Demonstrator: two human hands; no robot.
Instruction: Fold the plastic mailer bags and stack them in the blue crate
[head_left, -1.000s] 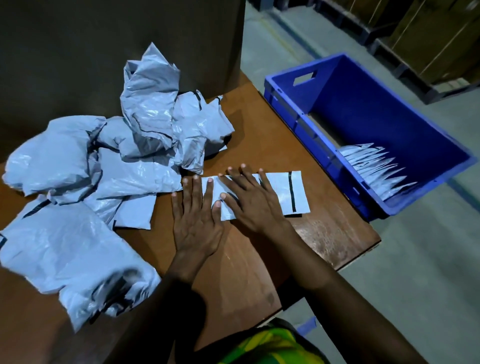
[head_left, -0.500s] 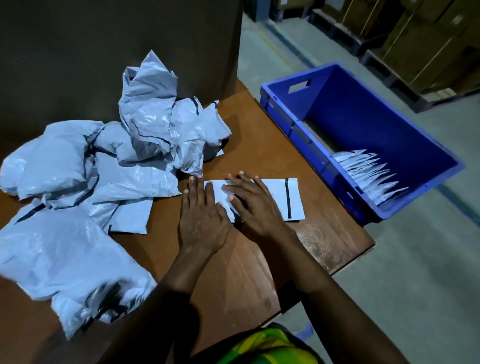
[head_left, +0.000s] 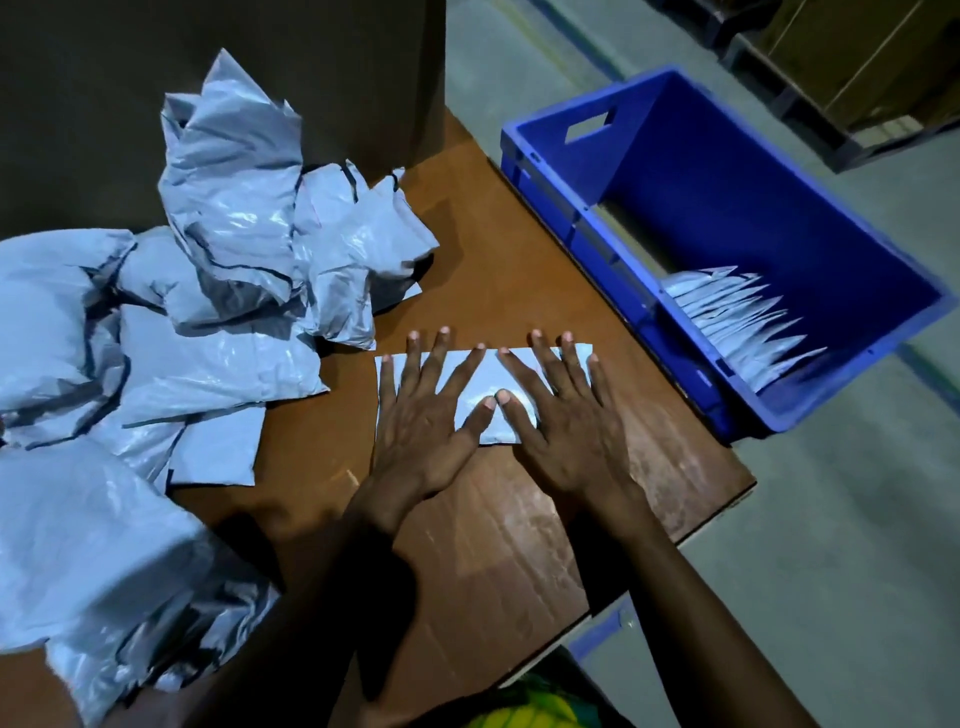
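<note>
Left grip (head_left: 421, 421) and right grip (head_left: 569, 421): both released, fingers splayed flat, pressing the folded mailer (head_left: 480, 387) onto the counter (head_left: 519, 525); thumb tips meet. A crumpled pile (head_left: 234, 234) of mailers lies on the counter to the left. The crate (head_left: 727, 171) stands just beside the counter's right edge, with a folded stack (head_left: 743, 322) at its near end.

Both hands lay flat with fingers spread on a folded mailer bag (head_left: 480, 387) on the brown table (head_left: 498, 525), left hand (head_left: 423, 423) beside right hand (head_left: 563, 423) (thumb tips touching). Crumpled grey mailers (head_left: 171, 332) were heaped to the left, and the blue crate (head_left: 727, 208) at the right held folded bags (head_left: 737, 322).
</note>
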